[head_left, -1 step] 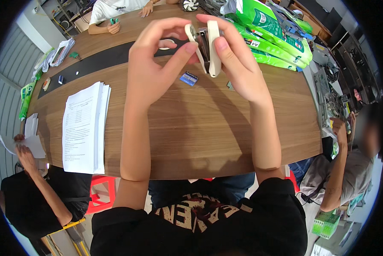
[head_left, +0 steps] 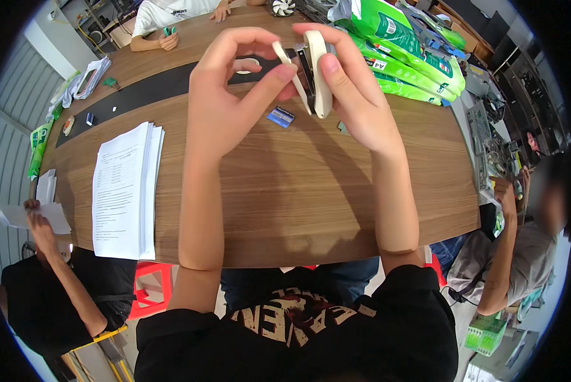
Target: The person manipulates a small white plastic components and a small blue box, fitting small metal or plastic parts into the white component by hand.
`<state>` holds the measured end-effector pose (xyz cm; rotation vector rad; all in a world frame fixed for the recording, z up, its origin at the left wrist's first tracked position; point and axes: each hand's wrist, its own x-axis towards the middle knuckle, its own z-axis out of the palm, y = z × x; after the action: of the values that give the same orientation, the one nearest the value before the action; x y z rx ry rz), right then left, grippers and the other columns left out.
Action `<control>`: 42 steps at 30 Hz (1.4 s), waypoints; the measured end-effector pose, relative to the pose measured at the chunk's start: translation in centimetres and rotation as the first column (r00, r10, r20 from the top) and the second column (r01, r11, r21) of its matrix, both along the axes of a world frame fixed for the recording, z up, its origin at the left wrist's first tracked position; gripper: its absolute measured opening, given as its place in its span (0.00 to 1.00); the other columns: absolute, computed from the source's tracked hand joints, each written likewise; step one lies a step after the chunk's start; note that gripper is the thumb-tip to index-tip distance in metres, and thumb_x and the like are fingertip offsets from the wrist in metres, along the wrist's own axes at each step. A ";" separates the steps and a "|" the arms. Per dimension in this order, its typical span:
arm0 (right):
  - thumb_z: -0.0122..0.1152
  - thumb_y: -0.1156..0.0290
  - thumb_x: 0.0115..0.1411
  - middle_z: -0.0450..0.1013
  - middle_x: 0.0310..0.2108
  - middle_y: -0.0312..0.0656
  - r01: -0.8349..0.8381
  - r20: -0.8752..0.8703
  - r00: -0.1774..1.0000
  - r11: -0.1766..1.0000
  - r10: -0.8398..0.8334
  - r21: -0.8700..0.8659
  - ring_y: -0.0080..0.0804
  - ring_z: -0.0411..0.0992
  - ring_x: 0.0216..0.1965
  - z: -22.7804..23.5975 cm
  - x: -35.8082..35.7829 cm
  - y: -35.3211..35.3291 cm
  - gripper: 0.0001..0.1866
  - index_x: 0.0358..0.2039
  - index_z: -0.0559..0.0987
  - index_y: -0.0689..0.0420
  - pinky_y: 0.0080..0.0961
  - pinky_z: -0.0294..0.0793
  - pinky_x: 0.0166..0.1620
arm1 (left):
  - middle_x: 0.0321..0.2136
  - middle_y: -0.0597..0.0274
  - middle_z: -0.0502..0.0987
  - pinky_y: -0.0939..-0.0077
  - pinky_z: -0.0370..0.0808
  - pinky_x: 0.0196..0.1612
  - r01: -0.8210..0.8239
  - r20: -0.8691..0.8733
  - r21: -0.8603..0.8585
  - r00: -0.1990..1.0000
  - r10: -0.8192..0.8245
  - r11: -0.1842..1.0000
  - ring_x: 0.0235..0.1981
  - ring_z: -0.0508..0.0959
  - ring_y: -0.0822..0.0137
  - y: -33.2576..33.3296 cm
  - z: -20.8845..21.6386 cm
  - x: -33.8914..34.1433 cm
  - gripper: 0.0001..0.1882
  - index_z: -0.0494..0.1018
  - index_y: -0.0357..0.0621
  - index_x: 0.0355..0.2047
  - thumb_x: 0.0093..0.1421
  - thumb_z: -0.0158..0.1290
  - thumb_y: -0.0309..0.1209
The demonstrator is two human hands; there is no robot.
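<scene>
Raised over the far half of the table, a cream-white stapler (head_left: 322,83) stands with its two halves spread apart, a dark metal rail showing between them. My left hand (head_left: 225,95) grips the thinner half between thumb and fingers. The thicker half is held by my right hand (head_left: 358,105), its thumb on the near side and fingers behind. Below the stapler, a small blue box (head_left: 281,117) lies on the wooden table (head_left: 285,197). A white ring-shaped thing (head_left: 255,67) is partly hidden behind my left fingers.
A stack of printed sheets (head_left: 123,191) lies left of my forearm. Green paper packs (head_left: 406,57) are piled at the far right. Co-workers sit at the left, right and far side; the left one holds white paper (head_left: 49,218). A black strip (head_left: 145,89) crosses the table.
The stapler has turned slightly in my hands, and its left half leans more. My left hand has shifted slightly left. At the left, the co-worker's paper has moved.
</scene>
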<state>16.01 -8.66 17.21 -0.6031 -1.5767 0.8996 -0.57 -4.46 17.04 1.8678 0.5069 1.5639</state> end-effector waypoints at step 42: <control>0.54 0.70 0.61 0.66 0.48 0.52 0.111 0.142 0.974 0.915 -0.178 0.387 0.37 0.69 0.48 2.1 -0.7 -3.3 0.20 0.50 0.67 0.69 0.34 0.69 0.51 | 0.35 0.55 0.68 0.79 0.70 0.30 -0.212 -0.087 0.477 0.954 0.286 0.853 0.36 0.70 0.65 -4.9 2.8 -0.7 0.14 0.70 0.38 0.37 0.48 0.57 0.20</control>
<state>15.36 -11.95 19.30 -0.5230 -1.7797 0.4205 -1.27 -9.31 19.85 2.3796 0.4899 1.8420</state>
